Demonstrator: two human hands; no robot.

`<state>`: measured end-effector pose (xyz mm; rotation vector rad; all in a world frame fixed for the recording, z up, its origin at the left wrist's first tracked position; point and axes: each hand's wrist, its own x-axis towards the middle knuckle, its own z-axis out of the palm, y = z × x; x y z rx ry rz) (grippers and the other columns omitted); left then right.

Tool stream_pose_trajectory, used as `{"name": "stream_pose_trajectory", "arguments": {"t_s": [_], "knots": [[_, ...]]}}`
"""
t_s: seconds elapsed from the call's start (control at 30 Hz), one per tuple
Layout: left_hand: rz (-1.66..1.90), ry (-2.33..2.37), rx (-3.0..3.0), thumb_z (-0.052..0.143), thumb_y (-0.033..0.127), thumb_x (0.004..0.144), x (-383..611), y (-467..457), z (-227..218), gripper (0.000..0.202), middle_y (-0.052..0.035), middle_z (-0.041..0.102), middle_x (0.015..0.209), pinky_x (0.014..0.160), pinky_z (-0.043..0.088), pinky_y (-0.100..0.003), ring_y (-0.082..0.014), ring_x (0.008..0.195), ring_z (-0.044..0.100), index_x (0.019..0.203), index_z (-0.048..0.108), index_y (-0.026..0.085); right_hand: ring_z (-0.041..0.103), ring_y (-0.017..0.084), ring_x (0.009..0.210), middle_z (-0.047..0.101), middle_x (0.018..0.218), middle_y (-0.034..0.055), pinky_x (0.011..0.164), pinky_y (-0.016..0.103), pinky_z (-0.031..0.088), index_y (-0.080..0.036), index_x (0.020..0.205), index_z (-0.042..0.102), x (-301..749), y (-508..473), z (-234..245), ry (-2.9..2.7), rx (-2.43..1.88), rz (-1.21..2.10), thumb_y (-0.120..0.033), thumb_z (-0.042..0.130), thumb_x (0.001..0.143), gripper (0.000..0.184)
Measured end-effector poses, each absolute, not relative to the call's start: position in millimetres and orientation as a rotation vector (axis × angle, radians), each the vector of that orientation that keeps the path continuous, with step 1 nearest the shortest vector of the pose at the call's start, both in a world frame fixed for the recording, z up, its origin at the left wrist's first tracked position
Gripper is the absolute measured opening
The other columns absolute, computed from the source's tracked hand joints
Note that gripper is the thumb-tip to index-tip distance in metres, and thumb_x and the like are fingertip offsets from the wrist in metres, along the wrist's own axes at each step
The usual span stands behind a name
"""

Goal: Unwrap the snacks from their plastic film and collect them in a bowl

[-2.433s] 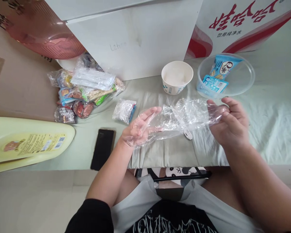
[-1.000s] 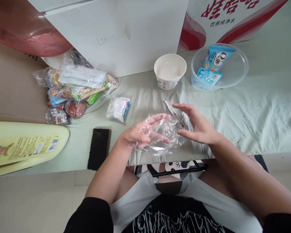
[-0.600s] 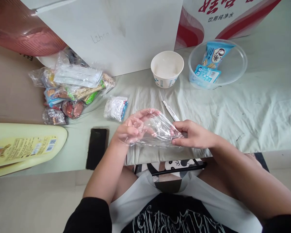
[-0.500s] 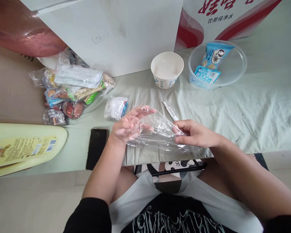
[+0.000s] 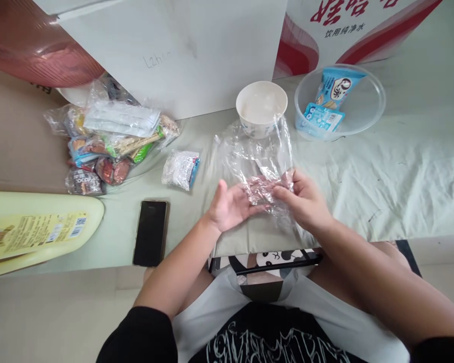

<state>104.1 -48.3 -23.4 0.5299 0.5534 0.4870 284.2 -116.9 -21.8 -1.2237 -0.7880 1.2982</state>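
A clear, crinkled plastic bag spreads out in front of me, its far end overlapping the front of a white paper bowl. My right hand pinches the bunched near part of the bag between thumb and fingers. Palm up, my left hand has its thumb stretched out and its fingers extended against the underside of the bag, partly seen through the plastic. Left of the bag lies a small packet in clear wrap. A clear plastic tub holds two blue snack packets.
A black phone lies near the table's front edge. Bagged snacks are piled at the back left, above a yellow package. White cartons stand along the back of the cloth-covered table.
The bag has swung away from me and spread toward the bowl. My left hand came out of it and moved right. A slim white tool behind the bag no longer shows clearly.
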Motion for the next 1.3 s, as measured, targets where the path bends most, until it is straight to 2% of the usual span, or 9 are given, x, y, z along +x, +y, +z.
{"name": "stream_pose_trajectory", "arguments": {"t_s": [0.17, 0.27, 0.37, 0.57, 0.8, 0.93, 1.03, 1.17, 1.3], "knots": [[0.62, 0.738, 0.671, 0.087, 0.043, 0.07, 100, -45, -23, 0.032, -0.0046, 0.08, 0.089, 0.07, 0.061, -0.024, -0.0165, 0.077, 0.076, 0.083, 0.075, 0.017, 0.064, 0.012, 0.07, 0.065, 0.079, -0.0058, 0.068, 0.028, 0.051, -0.027, 0.09, 0.039, 281, -119, -21, -0.796, -1.137, 1.37, -0.039, 0.082, 0.077, 0.046], [0.565, 0.854, 0.794, 0.083, 0.046, 0.072, 90, -39, -20, 0.032, -0.0035, 0.076, 0.073, 0.042, 0.046, -0.019, -0.0111, 0.051, 0.066, 0.074, 0.072, 0.016, 0.069, 0.014, 0.076, 0.07, 0.084, -0.0048, 0.073, 0.03, 0.055, -0.029, 0.11, 0.039, 287, -117, -19, -0.803, -1.09, 1.469, -0.04, 0.078, 0.081, 0.05], [0.466, 0.873, 0.942, 0.079, 0.047, 0.077, 84, -37, -15, 0.033, -0.0046, 0.073, 0.066, 0.035, 0.037, -0.02, -0.0099, 0.043, 0.059, 0.074, 0.072, 0.015, 0.071, 0.015, 0.082, 0.072, 0.091, -0.0023, 0.072, 0.03, 0.056, -0.03, 0.129, 0.034, 290, -117, -18, -0.942, -1.09, 1.511, -0.04, 0.077, 0.082, 0.064], [0.52, 0.854, 1.09, 0.078, 0.057, 0.077, 77, -47, 1, 0.041, -0.0029, 0.072, 0.062, 0.037, 0.041, -0.022, -0.0103, 0.039, 0.057, 0.077, 0.07, 0.017, 0.074, 0.019, 0.071, 0.067, 0.073, -0.004, 0.073, 0.039, 0.061, -0.029, 0.133, 0.041, 283, -137, -7, -1.106, -1.156, 1.307, -0.043, 0.067, 0.093, 0.05], [0.552, 0.763, 1.051, 0.076, 0.06, 0.081, 72, -63, 3, 0.048, 0.0014, 0.068, 0.057, 0.039, 0.039, -0.019, -0.0079, 0.04, 0.053, 0.106, 0.071, 0.019, 0.053, 0.013, 0.037, 0.06, 0.065, -0.0081, 0.038, 0.031, 0.046, -0.033, 0.13, 0.036, 273, -145, 3, -0.957, -1.2, 1.31, -0.05, 0.062, 0.095, 0.047], [0.611, 0.85, 1.016, 0.089, 0.046, 0.071, 79, -62, -3, 0.095, -0.0035, 0.078, 0.09, 0.071, 0.061, -0.028, -0.0184, 0.08, 0.075, 0.15, 0.043, 0.024, 0.063, 0.017, 0.052, 0.065, 0.075, -0.0042, 0.057, 0.037, 0.057, -0.033, 0.149, 0.02, 271, -131, -11, -0.933, -1.331, 1.152, -0.044, 0.061, 0.097, 0.067], [0.755, 0.925, 1.057, 0.088, 0.04, 0.073, 79, -58, -7, 0.107, -0.001, 0.077, 0.09, 0.079, 0.062, -0.032, -0.0187, 0.08, 0.076, 0.159, 0.025, 0.032, 0.067, 0.019, 0.06, 0.068, 0.078, -0.0023, 0.064, 0.041, 0.06, -0.034, 0.156, 0.017, 273, -129, -15, -0.998, -1.351, 1.071, -0.038, 0.06, 0.098, 0.073], [0.819, 0.907, 1.179, 0.08, 0.044, 0.082, 71, -50, -14, 0.064, -0.0012, 0.078, 0.087, 0.082, 0.062, -0.033, -0.0173, 0.077, 0.076, 0.14, 0.056, 0.032, 0.071, 0.017, 0.069, 0.073, 0.08, 0.0013, 0.071, 0.038, 0.062, -0.027, 0.118, 0.066, 278, -132, -12, -1.211, -1.321, 0.982, -0.029, 0.056, 0.096, 0.024], [0.765, 0.915, 1.321, 0.076, 0.041, 0.084, 70, -46, -18, 0.031, -0.0085, 0.08, 0.095, 0.083, 0.063, -0.035, -0.0214, 0.086, 0.078, 0.108, 0.074, 0.02, 0.071, 0.015, 0.061, 0.074, 0.076, 0.0026, 0.064, 0.032, 0.062, -0.021, 0.104, 0.073, 280, -130, -13, -1.199, -1.387, 1.044, -0.031, 0.055, 0.096, 0.022]]}}
